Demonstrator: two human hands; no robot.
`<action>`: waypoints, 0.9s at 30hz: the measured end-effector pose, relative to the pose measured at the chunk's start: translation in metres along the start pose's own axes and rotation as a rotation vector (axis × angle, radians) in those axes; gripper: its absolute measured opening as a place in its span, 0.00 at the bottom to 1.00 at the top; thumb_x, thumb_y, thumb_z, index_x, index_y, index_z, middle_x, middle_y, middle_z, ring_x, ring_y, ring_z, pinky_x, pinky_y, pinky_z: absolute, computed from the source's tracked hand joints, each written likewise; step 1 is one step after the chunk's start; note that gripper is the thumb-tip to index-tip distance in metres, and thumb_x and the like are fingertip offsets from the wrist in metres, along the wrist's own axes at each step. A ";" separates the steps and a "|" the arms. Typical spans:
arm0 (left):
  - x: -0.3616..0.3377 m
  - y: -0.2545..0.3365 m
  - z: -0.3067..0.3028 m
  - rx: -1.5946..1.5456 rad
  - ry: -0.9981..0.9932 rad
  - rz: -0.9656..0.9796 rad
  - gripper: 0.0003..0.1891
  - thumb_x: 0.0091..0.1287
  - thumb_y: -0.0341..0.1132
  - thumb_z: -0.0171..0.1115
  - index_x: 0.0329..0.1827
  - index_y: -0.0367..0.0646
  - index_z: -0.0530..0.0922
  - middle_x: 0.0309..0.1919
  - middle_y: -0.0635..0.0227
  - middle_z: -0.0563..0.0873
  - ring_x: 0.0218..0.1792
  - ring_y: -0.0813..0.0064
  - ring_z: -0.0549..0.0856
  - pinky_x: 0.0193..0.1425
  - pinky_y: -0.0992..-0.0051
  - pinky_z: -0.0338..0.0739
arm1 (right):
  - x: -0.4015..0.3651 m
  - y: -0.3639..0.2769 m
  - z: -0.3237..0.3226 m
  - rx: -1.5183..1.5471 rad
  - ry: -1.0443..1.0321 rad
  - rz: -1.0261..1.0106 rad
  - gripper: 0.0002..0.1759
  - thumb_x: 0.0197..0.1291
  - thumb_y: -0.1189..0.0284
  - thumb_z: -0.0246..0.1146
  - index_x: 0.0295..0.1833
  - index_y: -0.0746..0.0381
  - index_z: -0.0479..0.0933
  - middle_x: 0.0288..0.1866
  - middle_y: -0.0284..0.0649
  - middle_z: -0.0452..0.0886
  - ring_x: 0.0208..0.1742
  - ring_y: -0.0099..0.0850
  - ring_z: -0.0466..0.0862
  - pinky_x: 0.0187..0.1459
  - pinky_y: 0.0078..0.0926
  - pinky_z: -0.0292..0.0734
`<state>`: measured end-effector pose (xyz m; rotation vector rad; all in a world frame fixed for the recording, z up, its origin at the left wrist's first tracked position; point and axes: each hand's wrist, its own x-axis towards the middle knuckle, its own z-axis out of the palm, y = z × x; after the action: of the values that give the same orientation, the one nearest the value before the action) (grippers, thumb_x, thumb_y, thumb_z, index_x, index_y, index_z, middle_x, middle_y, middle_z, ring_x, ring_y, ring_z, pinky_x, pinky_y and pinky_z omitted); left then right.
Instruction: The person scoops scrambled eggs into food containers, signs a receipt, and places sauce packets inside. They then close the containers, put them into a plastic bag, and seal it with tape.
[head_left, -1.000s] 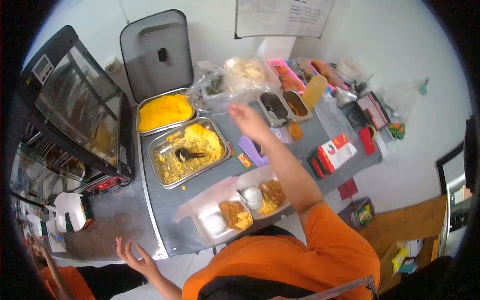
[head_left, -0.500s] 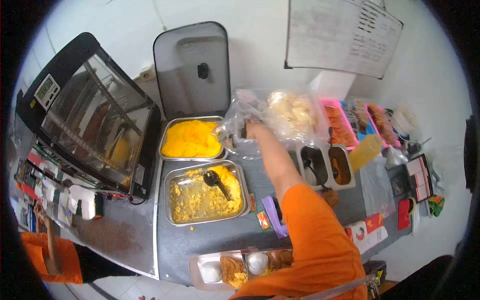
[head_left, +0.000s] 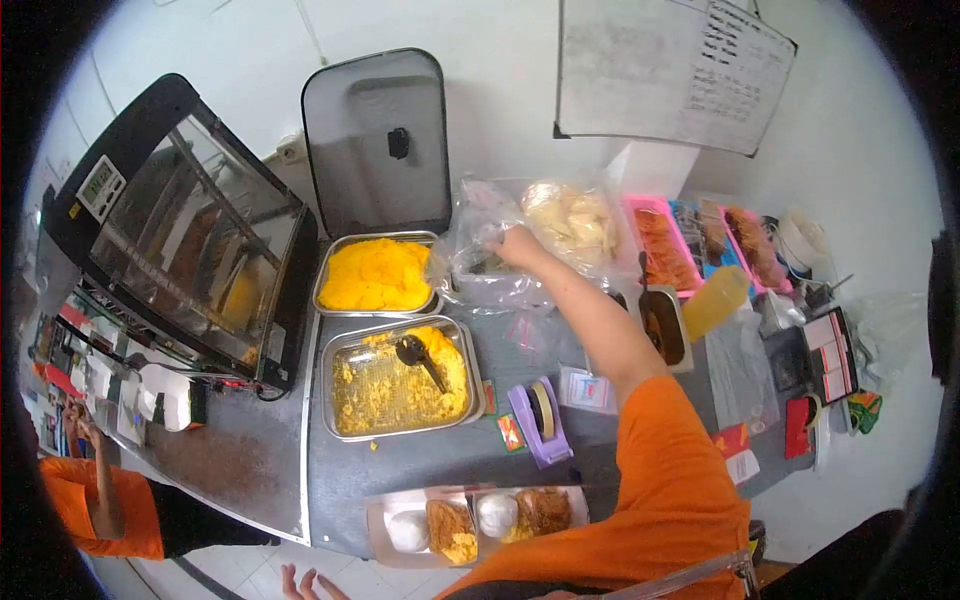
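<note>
My right hand (head_left: 517, 247) reaches over the counter to a clear plastic bag (head_left: 483, 215), fingers closed on its film. The bag lies over a container whose contents I cannot make out. Beside it is a clear bag of pale, flat pieces (head_left: 570, 215). Only the fingers of my left hand (head_left: 308, 582) show at the bottom edge, spread and holding nothing. In front of me are two open paper boxes (head_left: 375, 520), each with a white wrapped ball (head_left: 497, 515), a fried brown piece (head_left: 450, 525) and some yellow scrambled egg.
A steel tray (head_left: 328, 400) holds egg remnants and a black spoon (head_left: 420, 358); a fuller egg tray (head_left: 320, 300) stands behind. Nearby are a purple tape dispenser (head_left: 540, 430), a sauce pan (head_left: 678, 335), pink trays (head_left: 655, 240) and a glass warmer (head_left: 190, 240). A co-worker (head_left: 100, 505) stands left.
My right hand has drawn up and slightly back, lifting the bag's film. The fingers of my left hand have come further into view at the bottom. The view has shifted slightly.
</note>
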<state>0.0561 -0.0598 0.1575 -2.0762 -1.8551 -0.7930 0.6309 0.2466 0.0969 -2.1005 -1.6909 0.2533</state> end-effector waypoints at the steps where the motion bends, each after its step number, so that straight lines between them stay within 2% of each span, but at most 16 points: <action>1: 0.000 0.005 0.004 -0.092 -0.020 0.023 0.09 0.59 0.27 0.59 0.42 0.37 0.75 0.52 0.50 0.74 0.55 0.55 0.74 0.57 0.61 0.68 | -0.020 -0.014 -0.017 0.140 0.109 0.026 0.20 0.51 0.60 0.63 0.42 0.66 0.79 0.39 0.52 0.81 0.42 0.46 0.81 0.44 0.37 0.75; 2: 0.000 0.012 0.009 -0.186 -0.040 0.045 0.08 0.59 0.26 0.58 0.41 0.37 0.74 0.53 0.50 0.73 0.56 0.55 0.72 0.59 0.61 0.66 | -0.038 -0.026 -0.029 0.277 0.219 0.050 0.22 0.52 0.57 0.64 0.41 0.66 0.79 0.38 0.52 0.82 0.41 0.44 0.82 0.42 0.37 0.75; 4: 0.000 0.029 0.020 -0.372 -0.077 0.095 0.05 0.60 0.24 0.55 0.38 0.36 0.73 0.54 0.50 0.71 0.59 0.56 0.69 0.63 0.62 0.61 | -0.063 -0.038 -0.039 0.394 0.217 0.119 0.26 0.51 0.54 0.65 0.44 0.66 0.78 0.39 0.52 0.82 0.39 0.43 0.82 0.42 0.36 0.76; 6: 0.000 0.052 0.035 -0.646 -0.122 0.138 0.06 0.60 0.26 0.56 0.40 0.37 0.76 0.54 0.55 0.73 0.55 0.55 0.74 0.59 0.63 0.66 | -0.093 -0.061 -0.047 0.516 0.218 0.182 0.30 0.49 0.51 0.67 0.47 0.66 0.77 0.40 0.52 0.81 0.37 0.42 0.83 0.42 0.35 0.76; 8: 0.013 0.073 0.044 -0.888 -0.296 0.310 0.10 0.59 0.27 0.57 0.44 0.39 0.75 0.52 0.56 0.75 0.50 0.60 0.77 0.54 0.66 0.70 | -0.145 -0.106 -0.062 1.029 0.004 0.257 0.29 0.49 0.52 0.68 0.46 0.66 0.78 0.36 0.46 0.82 0.32 0.31 0.81 0.37 0.31 0.76; 10: 0.021 0.107 0.044 -1.428 -0.609 -0.032 0.14 0.61 0.29 0.58 0.50 0.39 0.73 0.50 0.59 0.76 0.48 0.65 0.79 0.51 0.68 0.73 | -0.223 -0.172 -0.099 0.894 -0.221 0.113 0.27 0.50 0.53 0.69 0.46 0.64 0.79 0.32 0.42 0.81 0.30 0.23 0.79 0.33 0.28 0.75; 12: 0.023 0.125 0.042 -1.892 -0.707 -0.326 0.16 0.63 0.30 0.58 0.53 0.39 0.70 0.48 0.64 0.77 0.48 0.71 0.78 0.49 0.73 0.74 | -0.282 -0.207 -0.081 0.700 -0.437 -0.058 0.25 0.49 0.54 0.69 0.43 0.63 0.79 0.29 0.40 0.80 0.29 0.23 0.78 0.30 0.29 0.73; 14: 0.022 0.124 0.041 -1.791 -0.782 -0.341 0.13 0.64 0.30 0.58 0.50 0.40 0.71 0.47 0.65 0.78 0.47 0.74 0.78 0.48 0.74 0.75 | -0.335 -0.219 -0.027 0.542 -0.189 -0.434 0.21 0.51 0.56 0.68 0.41 0.63 0.78 0.28 0.42 0.81 0.29 0.27 0.79 0.31 0.31 0.72; 15: 0.017 0.118 0.042 -1.694 -0.842 -0.340 0.10 0.64 0.30 0.58 0.47 0.41 0.71 0.45 0.67 0.78 0.45 0.76 0.78 0.46 0.75 0.75 | -0.355 -0.224 -0.020 0.547 -0.201 -0.423 0.21 0.51 0.56 0.68 0.41 0.63 0.78 0.28 0.42 0.81 0.29 0.27 0.79 0.31 0.31 0.72; 18: -0.011 0.090 0.054 -1.592 -0.941 -0.290 0.06 0.63 0.27 0.59 0.42 0.43 0.73 0.41 0.69 0.79 0.42 0.80 0.78 0.43 0.79 0.76 | -0.412 -0.227 -0.006 0.599 -0.214 -0.118 0.20 0.52 0.59 0.67 0.43 0.64 0.78 0.30 0.46 0.81 0.34 0.35 0.81 0.37 0.34 0.72; 20: -0.029 0.067 0.068 -1.502 -0.958 -0.387 0.05 0.62 0.25 0.60 0.37 0.43 0.73 0.35 0.71 0.80 0.37 0.82 0.78 0.38 0.80 0.76 | -0.442 -0.213 0.009 0.805 -0.369 0.115 0.21 0.54 0.59 0.65 0.43 0.67 0.75 0.34 0.50 0.80 0.37 0.46 0.80 0.40 0.37 0.72; 21: -0.035 0.055 0.081 -1.452 -0.885 -0.398 0.05 0.62 0.25 0.60 0.35 0.43 0.72 0.34 0.72 0.80 0.35 0.82 0.79 0.37 0.80 0.75 | -0.455 -0.201 0.027 0.808 -0.365 0.120 0.21 0.54 0.59 0.65 0.43 0.67 0.75 0.34 0.50 0.80 0.37 0.46 0.80 0.40 0.37 0.72; 23: -0.036 0.039 0.097 -1.417 -0.801 -0.451 0.08 0.59 0.25 0.63 0.36 0.41 0.72 0.31 0.70 0.80 0.31 0.81 0.79 0.33 0.82 0.73 | -0.476 -0.176 0.063 0.642 0.285 0.157 0.22 0.58 0.61 0.61 0.50 0.69 0.72 0.43 0.54 0.78 0.44 0.48 0.78 0.47 0.37 0.71; 24: -0.033 0.036 0.101 -1.418 -0.804 -0.444 0.08 0.59 0.25 0.63 0.36 0.41 0.72 0.31 0.70 0.80 0.31 0.81 0.79 0.33 0.82 0.73 | -0.481 -0.172 0.059 0.642 0.292 0.158 0.22 0.58 0.61 0.61 0.50 0.69 0.72 0.43 0.54 0.78 0.44 0.48 0.78 0.47 0.37 0.71; 26: -0.027 0.035 0.109 -1.037 -0.735 -0.120 0.13 0.55 0.26 0.67 0.39 0.39 0.71 0.30 0.68 0.80 0.30 0.81 0.79 0.31 0.81 0.73 | -0.485 -0.166 0.049 0.478 0.339 0.075 0.22 0.63 0.65 0.55 0.56 0.69 0.68 0.50 0.56 0.75 0.50 0.49 0.76 0.54 0.38 0.69; 27: -0.025 0.038 0.114 -0.959 -0.753 -0.085 0.22 0.50 0.30 0.72 0.45 0.38 0.70 0.32 0.64 0.80 0.32 0.73 0.81 0.33 0.74 0.74 | -0.486 -0.175 0.042 0.420 0.353 0.096 0.16 0.62 0.71 0.53 0.53 0.68 0.73 0.47 0.52 0.78 0.51 0.46 0.76 0.54 0.36 0.69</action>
<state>0.1185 -0.0275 0.0569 -3.2544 -2.1599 -1.2037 0.3426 -0.1836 0.0759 -1.7888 -1.2134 0.2274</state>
